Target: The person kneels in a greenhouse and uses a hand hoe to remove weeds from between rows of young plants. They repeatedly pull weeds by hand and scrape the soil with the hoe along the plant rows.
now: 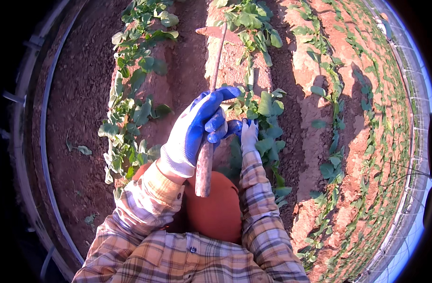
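Note:
My left hand, in a white and blue coated work glove, grips a small hand hoe by its wooden handle. The hoe's metal shank rises past my fingers to a rusty pointed blade over the raised bed. Lower and to the right, my right hand, gloved alike, reaches among the broad-leaved green plants of the middle row. Its fingers are partly hidden by leaves, so I cannot tell whether they hold anything. A knee in orange-red trousers is below the hoe handle.
More leafy rows grow on the left and right, with soil furrows between them. A pale hose or pipe curves along the left side. A wire-and-frame structure borders the field at right. Shadows fall over the right beds.

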Demonstrator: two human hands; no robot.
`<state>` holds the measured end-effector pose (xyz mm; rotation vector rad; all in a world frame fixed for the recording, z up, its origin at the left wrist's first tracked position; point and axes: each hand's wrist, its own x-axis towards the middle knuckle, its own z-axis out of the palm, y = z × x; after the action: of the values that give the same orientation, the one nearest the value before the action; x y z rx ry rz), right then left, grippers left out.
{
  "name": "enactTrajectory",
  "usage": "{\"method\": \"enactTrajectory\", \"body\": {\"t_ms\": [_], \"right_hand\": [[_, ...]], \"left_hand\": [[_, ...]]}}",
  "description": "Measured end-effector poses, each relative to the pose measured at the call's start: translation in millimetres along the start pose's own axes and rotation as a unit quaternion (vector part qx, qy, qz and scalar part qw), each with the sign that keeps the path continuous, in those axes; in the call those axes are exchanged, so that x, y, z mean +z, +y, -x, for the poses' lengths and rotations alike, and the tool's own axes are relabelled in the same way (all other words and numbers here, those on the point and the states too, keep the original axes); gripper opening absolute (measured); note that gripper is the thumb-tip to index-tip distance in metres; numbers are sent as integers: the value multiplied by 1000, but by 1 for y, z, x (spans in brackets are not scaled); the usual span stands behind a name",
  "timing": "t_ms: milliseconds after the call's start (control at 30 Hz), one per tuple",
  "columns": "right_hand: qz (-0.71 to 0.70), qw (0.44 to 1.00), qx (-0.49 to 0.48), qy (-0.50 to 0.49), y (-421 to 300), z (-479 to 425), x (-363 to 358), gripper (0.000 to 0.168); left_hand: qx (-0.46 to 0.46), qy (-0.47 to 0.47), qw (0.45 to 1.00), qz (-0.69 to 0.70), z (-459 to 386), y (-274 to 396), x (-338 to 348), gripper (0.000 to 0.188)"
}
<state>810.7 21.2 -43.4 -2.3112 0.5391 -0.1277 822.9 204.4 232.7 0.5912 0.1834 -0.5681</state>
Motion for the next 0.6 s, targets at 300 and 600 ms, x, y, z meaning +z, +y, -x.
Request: {"method": "enactTrajectory", "body": {"t_ms": [300, 600], "right_hand": [[-374, 816, 145, -416, -105, 12, -95, 40], [252, 956, -1, -148, -14, -98, -107, 41]], "left_hand": [[5, 1, 1000, -1, 1, 4, -7, 37], [-16, -2, 1000, 1, -1, -2, -2, 35]]}}
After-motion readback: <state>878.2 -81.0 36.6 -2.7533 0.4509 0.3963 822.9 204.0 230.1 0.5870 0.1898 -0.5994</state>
